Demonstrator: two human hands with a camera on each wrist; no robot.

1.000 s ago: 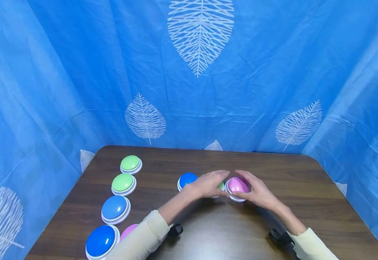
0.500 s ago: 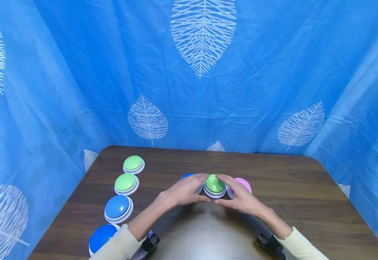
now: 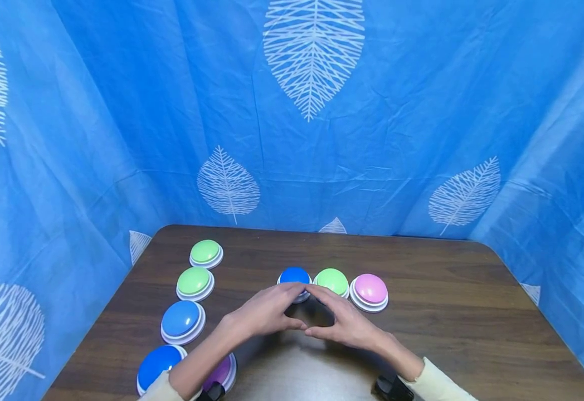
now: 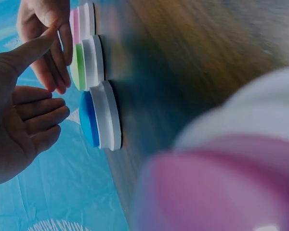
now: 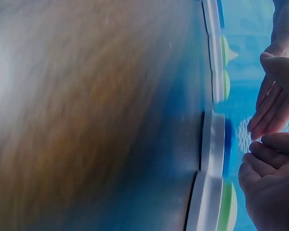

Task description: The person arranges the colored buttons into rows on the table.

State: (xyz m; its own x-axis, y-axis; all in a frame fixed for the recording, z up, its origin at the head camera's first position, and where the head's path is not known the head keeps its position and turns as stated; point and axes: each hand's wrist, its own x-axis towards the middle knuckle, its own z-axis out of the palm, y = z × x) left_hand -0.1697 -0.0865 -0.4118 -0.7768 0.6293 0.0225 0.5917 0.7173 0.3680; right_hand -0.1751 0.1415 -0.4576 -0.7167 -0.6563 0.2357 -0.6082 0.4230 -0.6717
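My left hand [image 3: 264, 312] and right hand [image 3: 347, 322] meet at their fingertips and thumbs, forming a rounded gap. Nothing is held in either. They hover by a round dark blue push button [image 3: 294, 275] on a white base, their fingertips overlapping its near edge in the head view. To its right stand a green button [image 3: 332, 281] and a pink button [image 3: 371, 288] in a row. From the left wrist view, the left hand [image 4: 24, 115] is raised beside the blue dome [image 4: 88, 118], fingers gently bent.
Along the table's left side runs a column: two green buttons [image 3: 204, 252], a lighter blue button [image 3: 180, 319] and a large dark blue button [image 3: 159, 365]. A purple button [image 3: 224, 370] sits partly under the left forearm. A blue leaf-print curtain [image 3: 292, 167] surrounds the brown table [image 3: 437, 289].
Both hands have shifted left along the row, from the pink button past the green one to the blue one, and have come closer together and nearer. The buttons stay in place.
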